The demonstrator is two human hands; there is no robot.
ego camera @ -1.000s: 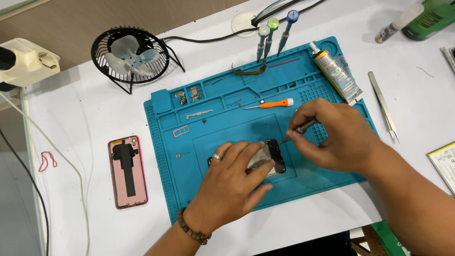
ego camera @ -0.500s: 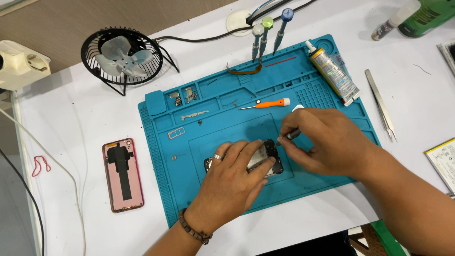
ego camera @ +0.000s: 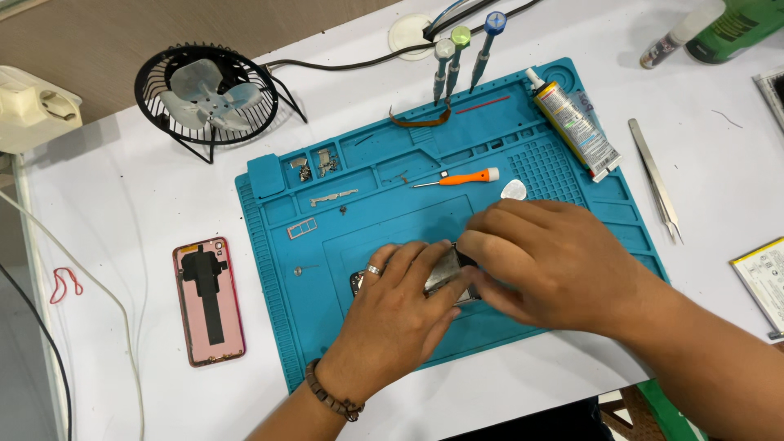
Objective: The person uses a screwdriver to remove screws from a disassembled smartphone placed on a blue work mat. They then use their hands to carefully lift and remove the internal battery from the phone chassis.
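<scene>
Teal silicone repair mat (ego camera: 286, 327) covers the middle of the white table (ego camera: 122, 204), and both hands meet over its large flat central field. The left hand (ego camera: 392, 314), with a ring on one finger and a beaded bracelet at the wrist, lies palm down across an opened phone (ego camera: 445, 273); its fingers are loosely spread and press on the metal inner face, pinning the device rather than closing around it. The right hand (ego camera: 547, 261) comes in from the right, fingers drawn together and curled over the phone's upper right edge, touching it. Whether those fingertips pinch a tool or a small part cannot be told, since the knuckles hide them. The phone lies flat on the mat, mostly covered by both hands, only a strip of grey metal and a dark corner showing.

Just beyond the right hand lie a white pick (ego camera: 514, 189) and an orange-handled screwdriver (ego camera: 457, 178). Small metal parts (ego camera: 314, 166) sit in the mat's upper left compartments. A tube of adhesive (ego camera: 576, 124) rests on the mat's upper right corner, with tweezers (ego camera: 655, 180) beside it on the table. A pink phone back cover (ego camera: 208, 302) lies left of the mat, well apart from the hands.
</scene>
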